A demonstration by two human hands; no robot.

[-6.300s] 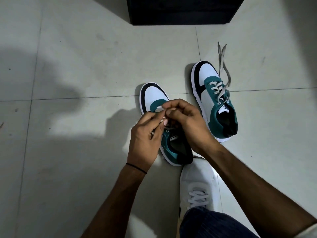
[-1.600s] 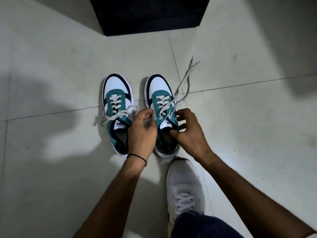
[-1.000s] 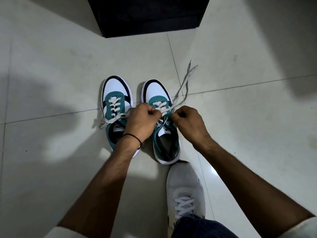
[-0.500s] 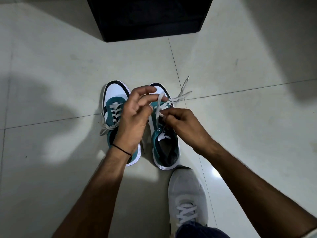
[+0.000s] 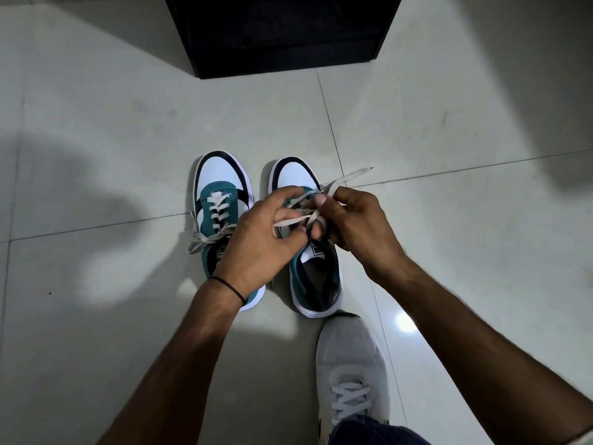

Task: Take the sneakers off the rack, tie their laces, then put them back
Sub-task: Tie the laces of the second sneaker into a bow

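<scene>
Two white, teal and black sneakers stand side by side on the tiled floor, toes pointing away from me. The left sneaker (image 5: pixel 221 200) has its laces knotted in a bow. Over the right sneaker (image 5: pixel 316 277) both hands work its grey laces (image 5: pixel 345 178). My left hand (image 5: pixel 260 242) pinches one strand, and my right hand (image 5: pixel 356 220) grips the other strand between thumb and fingers. One loose lace end sticks out to the upper right. The hands hide the right sneaker's eyelets.
A black rack (image 5: pixel 282 30) stands on the floor straight ahead at the top of the view. My own grey shoe (image 5: pixel 349 364) rests just behind the right sneaker. Pale floor tiles (image 5: pixel 96 123) spread to both sides.
Both hands have come lower and closer together over the right sneaker. The laces, stretched out half a second ago, are now crossed between my fingers. The left sneaker has not moved.
</scene>
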